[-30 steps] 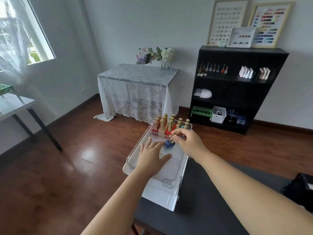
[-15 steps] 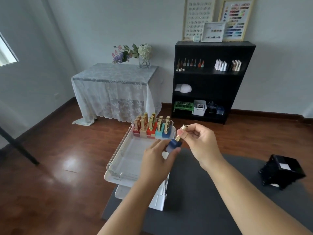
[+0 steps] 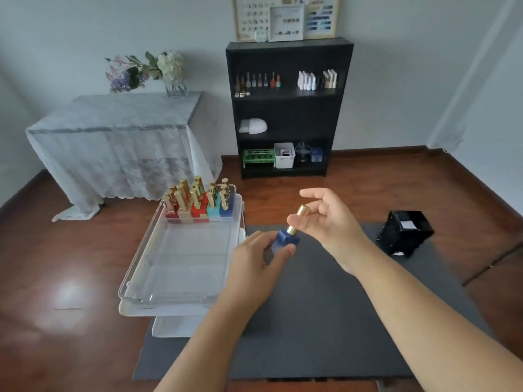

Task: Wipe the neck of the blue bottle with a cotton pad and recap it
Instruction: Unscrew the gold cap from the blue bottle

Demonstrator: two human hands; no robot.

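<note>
Above the dark mat [image 3: 311,306], left hand [image 3: 254,264] clamps the blue bottle [image 3: 284,242] steady while right hand [image 3: 325,219] pinches its gold cap [image 3: 297,220], seemingly to unscrew it

Premises present as a home nail salon. Nail colour charts [image 3: 285,18] lean on a black bookshelf [image 3: 288,108] holding polish bottles [image 3: 257,80] and a nail lamp [image 3: 253,126]. A clear tray [image 3: 181,264] on the bench holds gold-capped polishes [image 3: 198,202].

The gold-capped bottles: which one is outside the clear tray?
The blue bottle, held over the dark mat between the left hand and right hand; the others stand in the clear tray.
</note>
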